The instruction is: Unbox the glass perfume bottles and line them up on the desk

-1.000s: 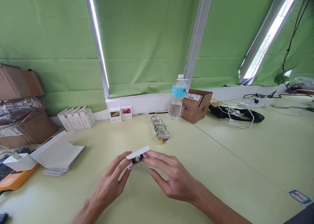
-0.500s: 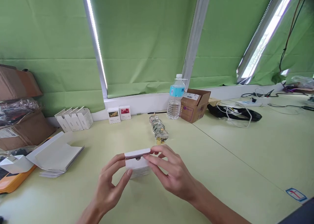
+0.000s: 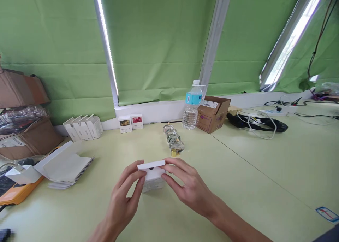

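A small white box (image 3: pixel 154 183) stands on the table between my two hands, its lid flap partly raised along the top. My left hand (image 3: pixel 126 192) grips its left side, with the thumb low and the fingers at the flap's left end. On the other side, my right hand (image 3: pixel 186 187) pinches the right end of the flap and box edge. Just beyond lies a row of small glass bottles (image 3: pixel 173 137) with gold-coloured tops. What the box holds inside is hidden.
Two small picture boxes (image 3: pixel 125 124) and several white boxes (image 3: pixel 83 128) stand by the wall. Folded white cartons (image 3: pixel 66 169) lie left. A water bottle (image 3: pixel 191 109), a cardboard box (image 3: pixel 213 114) and a black cabled device (image 3: pixel 256 123) sit at the back.
The lid flap has come down closer over the box opening. My left fingers have moved up to the flap's left end. The camera view has shifted slightly left.
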Motion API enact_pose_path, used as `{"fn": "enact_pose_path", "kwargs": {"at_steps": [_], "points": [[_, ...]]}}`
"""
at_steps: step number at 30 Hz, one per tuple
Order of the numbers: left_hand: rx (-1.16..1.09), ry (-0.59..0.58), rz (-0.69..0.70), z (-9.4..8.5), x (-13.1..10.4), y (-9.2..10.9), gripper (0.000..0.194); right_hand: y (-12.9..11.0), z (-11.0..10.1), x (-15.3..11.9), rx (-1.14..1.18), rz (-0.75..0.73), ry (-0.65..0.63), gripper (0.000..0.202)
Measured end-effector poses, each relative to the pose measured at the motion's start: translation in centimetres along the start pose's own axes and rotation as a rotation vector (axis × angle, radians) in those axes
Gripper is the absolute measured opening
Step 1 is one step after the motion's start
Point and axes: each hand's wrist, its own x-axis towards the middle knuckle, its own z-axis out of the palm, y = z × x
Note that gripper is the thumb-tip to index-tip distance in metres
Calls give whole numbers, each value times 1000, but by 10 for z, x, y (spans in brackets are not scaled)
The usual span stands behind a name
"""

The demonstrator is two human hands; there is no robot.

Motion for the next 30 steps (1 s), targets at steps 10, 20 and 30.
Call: {"fn": "enact_pose_path", "kwargs": {"at_steps": [10, 20, 30], "points": [[169, 18, 163, -6, 0, -4, 30, -1, 0, -5, 96, 124, 34, 32], [120, 13, 149, -7, 3, -1, 39, 3, 2, 0, 51, 16, 36, 31], [100, 42, 72, -8, 3, -2, 30, 4, 4, 0, 8, 10, 32, 27]]}}
